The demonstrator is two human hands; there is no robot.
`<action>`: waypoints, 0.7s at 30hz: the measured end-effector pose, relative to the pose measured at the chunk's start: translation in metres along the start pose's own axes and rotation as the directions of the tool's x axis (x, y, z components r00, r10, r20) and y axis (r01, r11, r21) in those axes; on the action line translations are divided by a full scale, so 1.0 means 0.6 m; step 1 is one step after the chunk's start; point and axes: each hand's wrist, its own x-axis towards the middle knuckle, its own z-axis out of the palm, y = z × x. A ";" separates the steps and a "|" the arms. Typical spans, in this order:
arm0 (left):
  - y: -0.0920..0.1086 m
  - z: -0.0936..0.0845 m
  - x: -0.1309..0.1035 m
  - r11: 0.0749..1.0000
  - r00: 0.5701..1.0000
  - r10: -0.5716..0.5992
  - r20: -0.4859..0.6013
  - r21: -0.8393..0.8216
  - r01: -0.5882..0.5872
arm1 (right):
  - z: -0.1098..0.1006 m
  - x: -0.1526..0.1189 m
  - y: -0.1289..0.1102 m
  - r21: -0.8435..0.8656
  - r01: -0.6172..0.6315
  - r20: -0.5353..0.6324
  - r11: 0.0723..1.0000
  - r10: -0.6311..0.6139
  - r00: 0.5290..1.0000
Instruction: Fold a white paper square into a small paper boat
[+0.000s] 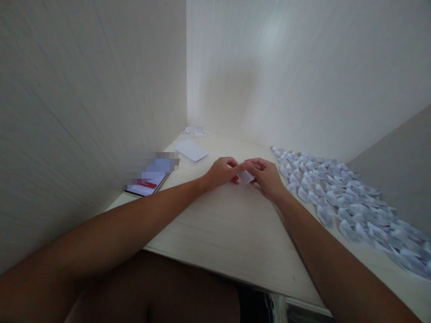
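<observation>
I see both forearms stretched forward, converging. Left hand (220,172) curled, index finger extended toward right hand (266,176). Right fingers bent, apparently pinching; fingertips touching, grip unclear.

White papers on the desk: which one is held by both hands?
The small folded paper between the left hand and right hand. The flat sheet lies apart behind them, and the pile of folded pieces lies at the right.
</observation>
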 end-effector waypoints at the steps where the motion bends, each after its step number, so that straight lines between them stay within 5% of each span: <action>1: 0.002 -0.001 0.000 0.992 0.999 0.010 -0.034 0.127 -0.005 | 0.000 0.001 0.002 -0.027 0.007 0.005 1.000 -0.007 1.000; 4: 0.006 -0.009 0.000 0.854 0.987 0.123 -0.103 0.518 -0.052 | -0.001 0.003 0.010 -0.130 0.010 -0.012 0.992 -0.012 1.000; 7: 0.006 -0.021 0.002 0.697 0.979 0.199 -0.038 0.708 -0.114 | -0.004 0.006 0.016 -0.342 0.034 -0.034 0.939 -0.049 0.998; 12: -0.005 -0.033 0.007 0.620 0.983 0.182 0.020 0.773 -0.131 | -0.011 0.005 0.009 -0.635 0.186 0.122 0.749 -0.141 0.982; 16: -0.016 -0.037 0.011 0.610 0.978 0.210 0.008 0.780 -0.138 | -0.014 0.002 0.002 -0.718 0.388 0.307 0.577 -0.237 0.922; 21: -0.024 -0.041 0.014 0.632 0.971 0.237 -0.025 0.763 -0.135 | -0.014 -0.001 0.004 -0.723 0.439 0.387 0.534 -0.214 0.897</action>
